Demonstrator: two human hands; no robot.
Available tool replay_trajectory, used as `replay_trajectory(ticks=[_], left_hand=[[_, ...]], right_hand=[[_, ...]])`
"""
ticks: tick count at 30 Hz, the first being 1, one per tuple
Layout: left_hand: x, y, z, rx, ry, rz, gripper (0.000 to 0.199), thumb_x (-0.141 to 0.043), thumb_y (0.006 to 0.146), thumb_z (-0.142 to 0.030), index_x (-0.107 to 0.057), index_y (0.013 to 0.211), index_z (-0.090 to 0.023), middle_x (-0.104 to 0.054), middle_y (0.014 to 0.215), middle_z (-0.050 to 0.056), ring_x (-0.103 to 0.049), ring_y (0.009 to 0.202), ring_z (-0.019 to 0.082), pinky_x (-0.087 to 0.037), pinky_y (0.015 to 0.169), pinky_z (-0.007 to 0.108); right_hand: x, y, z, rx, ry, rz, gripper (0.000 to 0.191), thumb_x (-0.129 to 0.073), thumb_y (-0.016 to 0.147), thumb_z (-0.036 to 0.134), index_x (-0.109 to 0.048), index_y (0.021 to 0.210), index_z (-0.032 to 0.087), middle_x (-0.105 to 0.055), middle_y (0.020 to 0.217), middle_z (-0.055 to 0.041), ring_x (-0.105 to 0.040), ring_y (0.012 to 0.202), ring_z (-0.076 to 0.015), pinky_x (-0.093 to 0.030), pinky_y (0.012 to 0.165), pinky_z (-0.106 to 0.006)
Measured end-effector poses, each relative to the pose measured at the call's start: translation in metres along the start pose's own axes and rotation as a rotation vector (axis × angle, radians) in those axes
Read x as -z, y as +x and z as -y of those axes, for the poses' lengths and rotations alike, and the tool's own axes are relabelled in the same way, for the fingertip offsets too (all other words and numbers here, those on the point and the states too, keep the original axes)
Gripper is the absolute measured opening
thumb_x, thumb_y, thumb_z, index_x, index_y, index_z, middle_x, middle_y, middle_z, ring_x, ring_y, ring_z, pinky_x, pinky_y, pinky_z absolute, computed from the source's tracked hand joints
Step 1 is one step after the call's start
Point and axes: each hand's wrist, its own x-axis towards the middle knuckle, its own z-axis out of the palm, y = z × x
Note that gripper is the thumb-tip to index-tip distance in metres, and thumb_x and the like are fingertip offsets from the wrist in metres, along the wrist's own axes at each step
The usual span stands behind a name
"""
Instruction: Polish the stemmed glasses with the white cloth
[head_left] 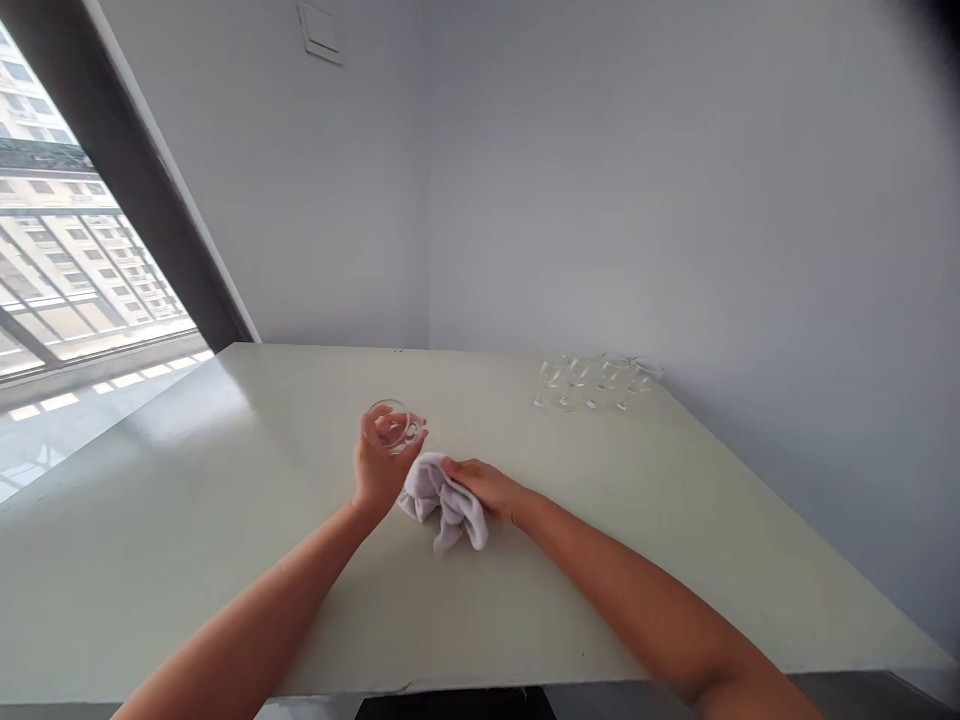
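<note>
A clear glass [389,424] with a round rim is held by my left hand [382,460], its fingers wrapped around the far side and showing through the glass. The glass is tilted, rim facing me. Just to the right and nearer, my right hand [485,482] grips a crumpled white cloth [442,500], which hangs down in folds over the table. The cloth is close to my left wrist, apart from the glass. Part of my right fingers is hidden behind the cloth.
Several small stemmed glasses [577,375] stand grouped near the far right edge of the pale table [225,560], with wider glass rims [646,368] behind them. Grey walls [637,180] meet behind the table. A window [75,240] is at the left.
</note>
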Motion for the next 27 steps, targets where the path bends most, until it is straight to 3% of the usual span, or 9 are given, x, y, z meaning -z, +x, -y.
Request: replay_trajectory(ticks=[3, 6, 10, 15, 19, 21, 24, 27], left_hand=[[0.001, 0.001, -0.005, 0.039, 0.076, -0.020, 0.046, -0.067, 0.066, -0.029, -0.035, 0.099, -0.024, -0.062, 0.085, 0.000, -0.065, 0.080, 0.017, -0.049, 0.072, 0.032], [0.000, -0.005, -0.011, 0.051, 0.250, -0.016, 0.043, -0.068, 0.064, -0.032, -0.040, 0.097, -0.024, -0.062, 0.083, 0.000, -0.061, 0.090, 0.019, -0.046, 0.076, 0.033], [0.000, -0.011, -0.020, 0.046, 0.226, 0.025, 0.047, -0.069, 0.063, -0.033, -0.040, 0.100, -0.025, -0.062, 0.082, 0.000, -0.059, 0.087, 0.018, -0.045, 0.074, 0.031], [-0.002, -0.017, -0.027, 0.109, 0.117, 0.107, 0.049, -0.070, 0.063, -0.031, -0.040, 0.101, -0.025, -0.063, 0.083, 0.001, -0.059, 0.072, 0.015, -0.045, 0.063, 0.026], [-0.007, -0.024, -0.024, 0.107, 0.155, 0.141, 0.044, -0.069, 0.063, -0.030, -0.043, 0.098, -0.025, -0.062, 0.083, 0.001, -0.059, 0.071, 0.015, -0.045, 0.062, 0.027], [-0.010, -0.026, -0.018, 0.056, 0.181, 0.191, 0.044, -0.067, 0.066, -0.031, -0.044, 0.103, -0.025, -0.061, 0.094, 0.003, -0.059, 0.081, 0.017, -0.045, 0.068, 0.029], [-0.013, -0.025, -0.004, -0.073, 0.242, 0.309, 0.058, -0.063, 0.070, -0.034, -0.035, 0.120, -0.028, -0.052, 0.118, 0.006, -0.052, 0.102, 0.020, -0.043, 0.082, 0.034], [-0.014, -0.022, 0.015, -0.107, 0.399, 0.466, 0.060, -0.057, 0.075, -0.040, -0.030, 0.128, -0.028, -0.048, 0.125, 0.007, -0.046, 0.111, 0.022, -0.039, 0.090, 0.038]], right_hand=[[0.007, -0.008, 0.007, 0.299, -0.697, -0.197, 0.046, -0.042, 0.082, 0.053, -0.058, 0.060, 0.017, -0.057, 0.081, -0.0065, -0.049, 0.079, -0.0188, -0.036, 0.069, -0.033], [0.008, -0.012, 0.014, 0.513, -1.018, -0.483, 0.031, -0.045, 0.085, 0.041, -0.064, 0.074, 0.020, -0.057, 0.092, -0.0070, -0.045, 0.090, -0.0197, -0.034, 0.079, -0.035], [0.006, -0.009, 0.016, 0.607, -0.970, -0.494, 0.019, -0.054, 0.081, 0.035, -0.062, 0.090, 0.021, -0.055, 0.088, -0.0048, -0.048, 0.081, -0.0164, -0.038, 0.074, -0.031], [-0.003, -0.012, 0.020, 0.642, -0.970, -0.519, 0.035, -0.059, 0.076, 0.043, -0.057, 0.105, 0.022, -0.052, 0.087, -0.0046, -0.047, 0.072, -0.0165, -0.037, 0.067, -0.030], [-0.012, -0.016, 0.023, 0.595, -0.849, -0.482, 0.012, -0.054, 0.079, 0.031, -0.058, 0.078, 0.020, -0.049, 0.074, 0.0009, -0.044, 0.061, -0.0114, -0.034, 0.058, -0.024], [-0.012, -0.014, 0.021, 0.579, -0.807, -0.465, 0.012, -0.053, 0.078, 0.026, -0.055, 0.068, 0.019, -0.050, 0.070, 0.0020, -0.045, 0.060, -0.0104, -0.034, 0.057, -0.022], [0.002, -0.004, 0.018, 0.541, -0.809, -0.505, 0.014, -0.049, 0.080, 0.028, -0.056, 0.071, 0.020, -0.055, 0.068, 0.0015, -0.049, 0.062, -0.0116, -0.035, 0.059, -0.022], [0.036, 0.010, 0.020, 0.385, -0.851, -0.668, 0.020, -0.047, 0.082, 0.035, -0.059, 0.077, 0.020, -0.061, 0.075, -0.0008, -0.054, 0.071, -0.0134, -0.036, 0.065, -0.024]])
